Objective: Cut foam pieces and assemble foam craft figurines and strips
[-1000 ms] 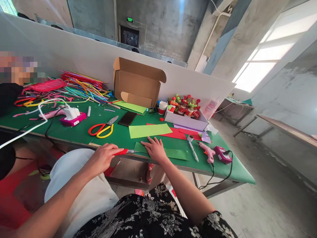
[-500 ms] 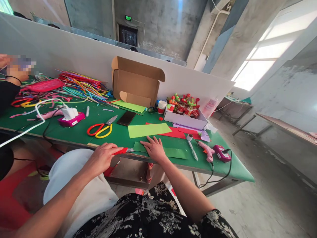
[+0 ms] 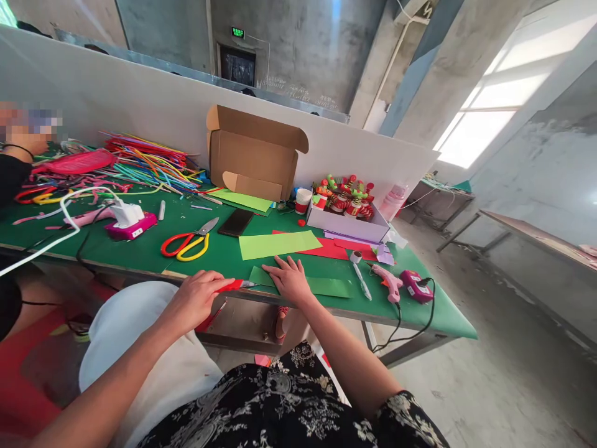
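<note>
My left hand (image 3: pixel 198 295) is closed around a red utility knife (image 3: pixel 232 285), its blade pointing right and meeting the near left part of a dark green paper strip (image 3: pixel 330 287). The strip lies along the front of the table. Flat on that strip, fingers spread, rests my right hand (image 3: pixel 290 280), covering part of it. Just beyond are a light green paper strip (image 3: pixel 280 244) and red paper (image 3: pixel 326 248) partly beneath it. Scissors (image 3: pixel 189 241) with red and yellow handles and a black phone (image 3: pixel 236 222) lie behind my left hand.
Right of my hands are a white pen (image 3: pixel 361 280), a pink glue gun (image 3: pixel 388 281) and a corded purple power block (image 3: pixel 416 287). Behind stand a box of red-green crafts (image 3: pixel 347 224), paper cups (image 3: pixel 303 201) and a cardboard box (image 3: pixel 254 152). A co-worker's hand (image 3: pixel 21 140) shows left.
The knife in my left hand has shifted slightly right along the dark green strip. My right hand stays pressed on the paper. The whole view has drifted a little.
</note>
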### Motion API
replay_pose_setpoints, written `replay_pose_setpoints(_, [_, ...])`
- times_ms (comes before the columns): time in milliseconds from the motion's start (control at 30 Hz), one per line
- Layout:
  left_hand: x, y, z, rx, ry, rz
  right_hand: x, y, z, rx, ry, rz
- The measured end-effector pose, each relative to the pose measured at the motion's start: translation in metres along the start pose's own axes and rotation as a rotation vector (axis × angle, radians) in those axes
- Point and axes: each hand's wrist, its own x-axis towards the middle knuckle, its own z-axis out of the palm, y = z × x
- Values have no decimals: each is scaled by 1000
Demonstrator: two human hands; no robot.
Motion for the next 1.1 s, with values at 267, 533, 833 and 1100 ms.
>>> replay_pose_setpoints(267, [0, 1, -4, 35, -25, 9, -1, 0, 1, 9, 9, -14])
replay_pose_setpoints(533, [6, 8, -5, 98, -35, 53, -2, -2, 1, 14, 15, -16])
replay_pose_setpoints(833, [8, 8, -1, 82, -13, 56, -1, -2, 5, 28, 22, -18])
replay_pose_setpoints(1100, [8, 5, 1, 58, -1, 53, -1, -2, 4, 24, 40, -17])
